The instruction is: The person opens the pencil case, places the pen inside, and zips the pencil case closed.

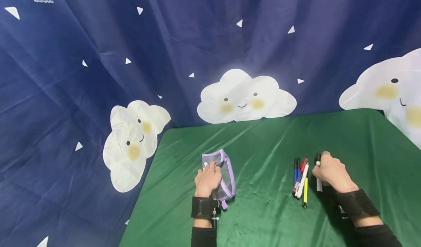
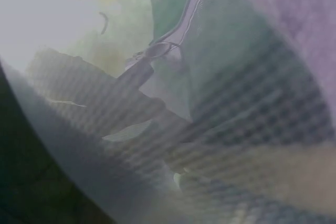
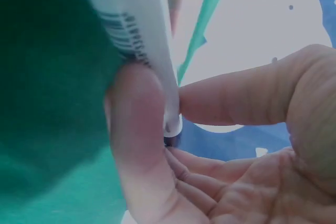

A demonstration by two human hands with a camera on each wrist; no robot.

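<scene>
A mesh pencil case (image 1: 227,179) with lilac trim and a zipper lies on the green cloth. My left hand (image 1: 208,181) rests on its left side, fingers spread over the mesh. A small white piece (image 1: 205,164) shows beside those fingers. In the left wrist view the grey mesh (image 2: 247,98) fills much of the picture, blurred, with the zipper edge (image 2: 189,17) above. On the right, my right hand (image 1: 333,172) pinches a white marker (image 1: 319,185) with a black end between thumb and fingers. Barcode print shows on the marker (image 3: 142,24) in the right wrist view.
Just left of my right hand lies a loose group of pens: blue pens (image 1: 295,174), a red one (image 1: 303,163), a white marker (image 1: 302,181) and a yellow highlighter (image 1: 305,192). Behind the green-covered table (image 1: 263,217) hangs a dark blue curtain (image 1: 210,38) with clouds.
</scene>
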